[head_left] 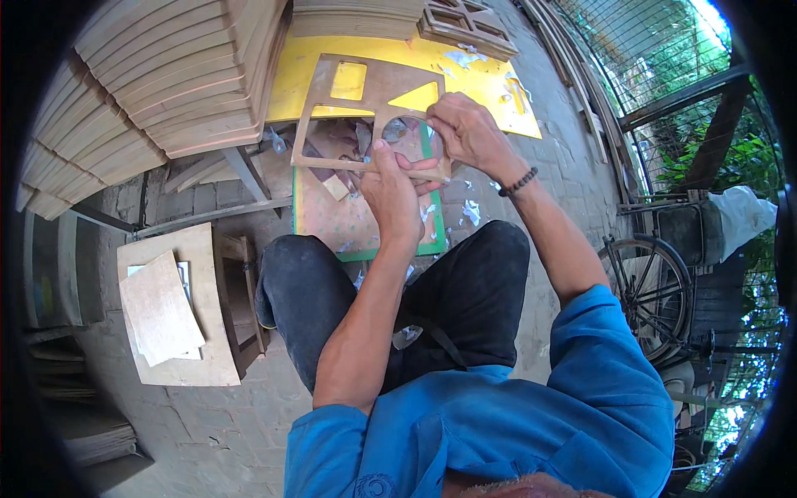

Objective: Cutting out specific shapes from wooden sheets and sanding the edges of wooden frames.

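A thin wooden panel (382, 83) with cut-out openings, among them a rectangle, a triangle and a round hole, is held tilted above my knees. My left hand (390, 189) grips its near edge, thumb on top and fingers underneath, below the round hole. At the right rim of that hole, my right hand (473, 137) is closed in a pinch, with a bead bracelet on its wrist. Whatever is between those fingertips is too small or hidden to make out. Under the panel's far part lies a yellow board (490, 95), which shows through the openings.
Tall stacks of wooden boards (178, 83) stand at the left. More cut-out panels (469, 29) are piled at the back. A green-edged board (324, 224) and torn white scraps (471, 212) lie below. A low wooden stool (224, 249) holds thin sheets (162, 311). A bicycle (652, 286) stands right.
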